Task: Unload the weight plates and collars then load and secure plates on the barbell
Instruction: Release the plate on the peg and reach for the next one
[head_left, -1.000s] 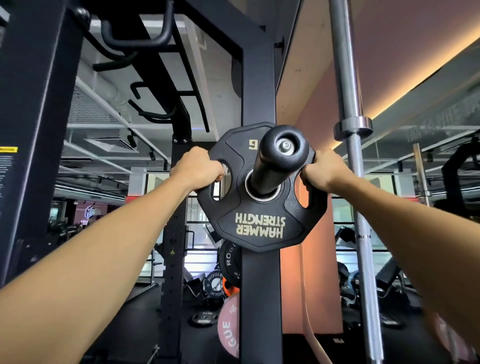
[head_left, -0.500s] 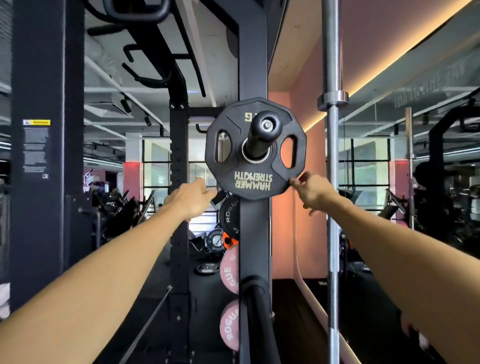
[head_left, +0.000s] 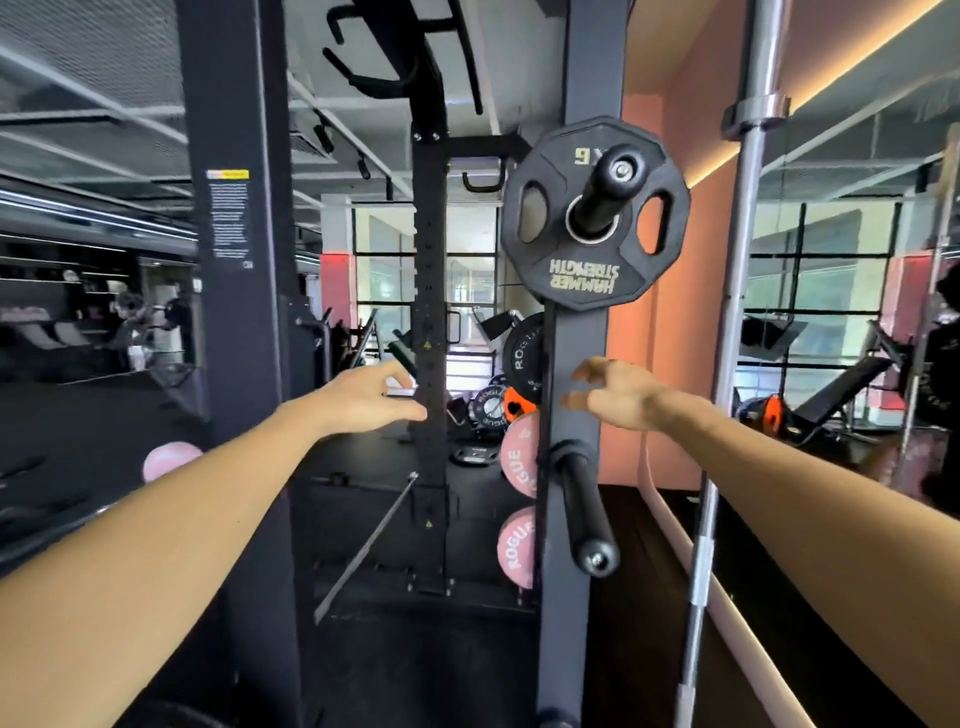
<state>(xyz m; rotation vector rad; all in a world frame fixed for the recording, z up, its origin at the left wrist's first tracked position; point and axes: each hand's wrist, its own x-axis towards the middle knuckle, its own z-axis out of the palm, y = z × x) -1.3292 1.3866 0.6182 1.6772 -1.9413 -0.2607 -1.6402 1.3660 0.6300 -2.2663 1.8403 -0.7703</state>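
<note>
A black Hammer Strength weight plate (head_left: 592, 249) hangs on the upper storage peg (head_left: 605, 192) of a dark rack upright (head_left: 579, 364). Both my hands are below it and hold nothing. My left hand (head_left: 371, 397) floats left of the upright, fingers relaxed. My right hand (head_left: 615, 395) is in front of the upright, fingers loosely spread. A silver barbell (head_left: 737, 270) stands upright at the right, its collar ring (head_left: 756, 117) near the top.
A bare lower storage peg (head_left: 587, 512) sticks out toward me under my right hand. Pink Rogue plates (head_left: 519, 462) and a black Rogue plate (head_left: 522, 353) sit on the rack's far side. Another black upright (head_left: 231, 260) stands at left. A mirror wall is at right.
Both hands have let go of the black plate and dropped well below it. The plate stays on the upper peg. My view has tilted down and back.
</note>
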